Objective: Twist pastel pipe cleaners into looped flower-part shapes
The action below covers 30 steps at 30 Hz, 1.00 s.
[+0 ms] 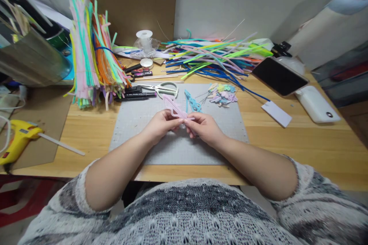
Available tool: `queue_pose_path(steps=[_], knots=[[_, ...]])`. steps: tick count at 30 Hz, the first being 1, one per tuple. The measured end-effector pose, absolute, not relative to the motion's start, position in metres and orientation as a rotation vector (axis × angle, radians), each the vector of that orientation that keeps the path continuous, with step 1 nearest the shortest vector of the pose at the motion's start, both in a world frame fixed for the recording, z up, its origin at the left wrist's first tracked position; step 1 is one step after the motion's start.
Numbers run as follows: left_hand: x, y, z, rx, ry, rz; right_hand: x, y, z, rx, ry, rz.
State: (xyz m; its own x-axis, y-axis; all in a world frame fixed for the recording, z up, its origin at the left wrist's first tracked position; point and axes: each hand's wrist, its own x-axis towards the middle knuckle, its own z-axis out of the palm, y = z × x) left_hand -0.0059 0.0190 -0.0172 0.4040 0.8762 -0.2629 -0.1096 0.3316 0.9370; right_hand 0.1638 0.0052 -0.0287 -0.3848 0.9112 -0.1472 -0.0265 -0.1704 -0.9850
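Observation:
Both my hands meet over the grey cutting mat and pinch a pink pipe-cleaner shape bent into pointed loops. My left hand grips its lower end from the left. My right hand grips the same end from the right, fingertips touching the left hand's. The shape's loops stick up and away from me. Just beyond lie a blue bent pipe-cleaner piece and a small cluster of pastel pipe-cleaner flowers on the mat.
Scissors and black markers lie at the mat's far edge. A tall bundle of coloured pipe cleaners stands at left, loose ones spread at the back. A yellow glue gun lies far left; a phone and a white case at right.

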Motion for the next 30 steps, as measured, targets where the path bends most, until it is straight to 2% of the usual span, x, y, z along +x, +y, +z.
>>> queue_pose_path(steps=[14, 30], knots=[[-0.0023, 0.0159, -0.0169, 1.052, 0.818, 0.777, 0.1632, 0.0047, -0.0265, -1.042, -1.264, 1.755], [-0.002, 0.0159, -0.0168, 1.084, 0.895, 0.797, 0.1621, 0.0039, -0.0249, -0.961, -1.334, 1.754]])
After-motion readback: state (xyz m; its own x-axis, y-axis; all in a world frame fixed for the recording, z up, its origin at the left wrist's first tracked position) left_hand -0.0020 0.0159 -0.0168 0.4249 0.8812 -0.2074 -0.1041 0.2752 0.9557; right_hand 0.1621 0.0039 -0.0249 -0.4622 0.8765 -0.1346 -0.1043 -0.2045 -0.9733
